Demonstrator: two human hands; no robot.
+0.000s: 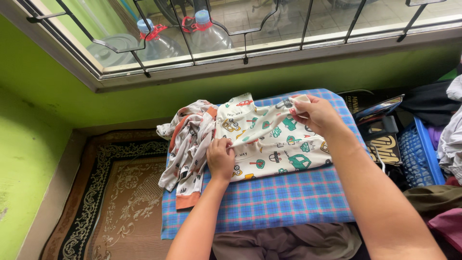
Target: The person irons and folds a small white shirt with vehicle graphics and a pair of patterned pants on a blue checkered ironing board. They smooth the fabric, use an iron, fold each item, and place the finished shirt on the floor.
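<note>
A small cream garment printed with cars lies spread on a board covered in blue checked cloth. My left hand presses down on the garment's left edge. My right hand pinches the garment's upper right corner and lifts it slightly. A second crumpled garment, white with orange trim, lies bunched at the board's left end, touching the cream one.
A blue plastic basket and piles of clothes stand to the right. A patterned brown rug covers the floor on the left. A barred window runs behind the board, with two water bottles outside.
</note>
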